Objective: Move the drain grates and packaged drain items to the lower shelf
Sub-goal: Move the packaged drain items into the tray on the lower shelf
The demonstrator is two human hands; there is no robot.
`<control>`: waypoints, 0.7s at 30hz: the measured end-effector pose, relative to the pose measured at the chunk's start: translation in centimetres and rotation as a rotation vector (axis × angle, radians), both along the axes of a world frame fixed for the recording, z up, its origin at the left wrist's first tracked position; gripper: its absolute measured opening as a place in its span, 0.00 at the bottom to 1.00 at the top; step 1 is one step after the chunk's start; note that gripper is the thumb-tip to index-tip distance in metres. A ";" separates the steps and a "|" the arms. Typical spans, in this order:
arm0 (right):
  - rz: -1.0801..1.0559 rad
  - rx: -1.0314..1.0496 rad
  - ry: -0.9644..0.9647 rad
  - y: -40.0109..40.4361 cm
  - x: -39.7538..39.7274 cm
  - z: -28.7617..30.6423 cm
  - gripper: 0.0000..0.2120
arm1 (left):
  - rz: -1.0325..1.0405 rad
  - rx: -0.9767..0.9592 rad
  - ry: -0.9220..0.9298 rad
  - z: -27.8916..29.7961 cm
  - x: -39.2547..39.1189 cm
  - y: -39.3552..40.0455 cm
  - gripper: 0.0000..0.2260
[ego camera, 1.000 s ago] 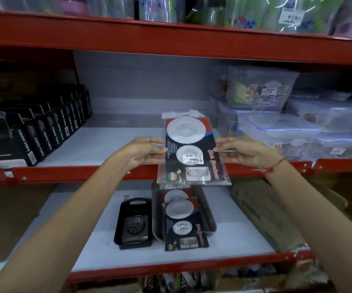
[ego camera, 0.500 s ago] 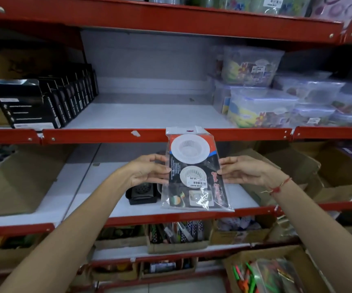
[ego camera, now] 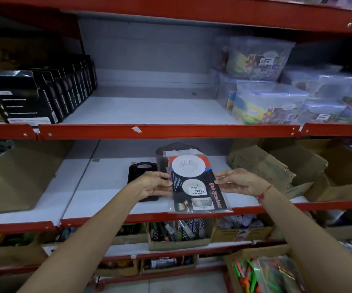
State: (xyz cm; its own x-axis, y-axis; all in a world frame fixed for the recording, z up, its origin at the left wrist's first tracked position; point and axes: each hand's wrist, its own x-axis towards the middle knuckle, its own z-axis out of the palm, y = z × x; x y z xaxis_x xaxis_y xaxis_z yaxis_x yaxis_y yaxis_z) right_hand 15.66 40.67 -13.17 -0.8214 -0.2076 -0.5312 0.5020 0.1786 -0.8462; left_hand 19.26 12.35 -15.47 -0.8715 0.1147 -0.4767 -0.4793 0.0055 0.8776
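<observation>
I hold a clear-bagged sink strainer pack (ego camera: 196, 185), black card with two white round strainers, by its two side edges. My left hand (ego camera: 152, 183) grips the left edge and my right hand (ego camera: 239, 182) grips the right edge. The pack hovers low over the lower shelf (ego camera: 107, 187), reaching to its red front rail. Behind it lies another dark packaged drain item (ego camera: 177, 146), mostly hidden. A black drain grate in its packaging (ego camera: 141, 169) lies on the lower shelf, partly covered by my left hand.
The upper shelf (ego camera: 145, 111) has black boxes (ego camera: 25, 98) at left and clear plastic containers (ego camera: 276, 96) at right. Cardboard boxes stand at the lower shelf's left (ego camera: 14, 174) and right (ego camera: 276, 166). Below are boxes of small goods (ego camera: 179, 231).
Both hands have carried the strainer pack down from in front of the upper shelf to just above the lower shelf, over the packs lying there. The view has tilted and drawn back.
</observation>
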 end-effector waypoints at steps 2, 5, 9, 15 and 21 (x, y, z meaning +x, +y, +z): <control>-0.038 0.017 0.003 -0.6 -1.3 -1.0 0.16 | 0.026 -0.016 -0.020 -0.8 -1.5 0.1 0.10; -0.086 0.018 -0.007 -1.5 -3.9 -2.9 0.17 | 0.058 -0.029 -0.055 -2.0 -4.0 0.2 0.12; -0.167 0.084 0.009 -2.7 -7.7 -5.8 0.16 | 0.063 -0.025 -0.099 -3.8 -7.4 0.0 0.12; -0.249 0.239 0.061 -3.9 -11.8 -8.9 0.15 | 0.033 -0.052 -0.121 -5.8 -11.2 0.1 0.17; -0.059 0.976 0.519 -7.3 -14.1 -9.0 0.09 | 0.032 -0.313 0.030 -8.6 -13.0 -4.1 0.16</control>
